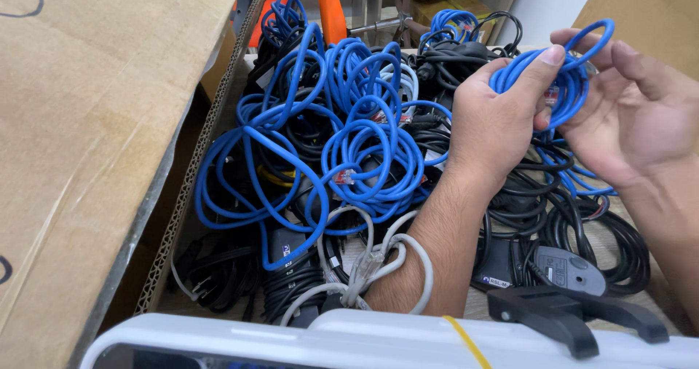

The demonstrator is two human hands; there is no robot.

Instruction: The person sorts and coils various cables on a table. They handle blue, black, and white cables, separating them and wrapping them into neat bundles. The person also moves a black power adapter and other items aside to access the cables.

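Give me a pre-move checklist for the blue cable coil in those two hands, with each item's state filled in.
1. Left hand has its grip on the small coiled blue network cable: ok.
2. Right hand supports the same coil from the other side: ok.
3. Coil lifted clear of the tangled pile of blue cables: ok.
4. Coil's loose strands free of the black power cords below: cannot tell; blue loops hang down among them.
5. Coil bound with a tie: cannot tell.
6. Left forearm clear of the grey cable: not ok; it loops against the arm.
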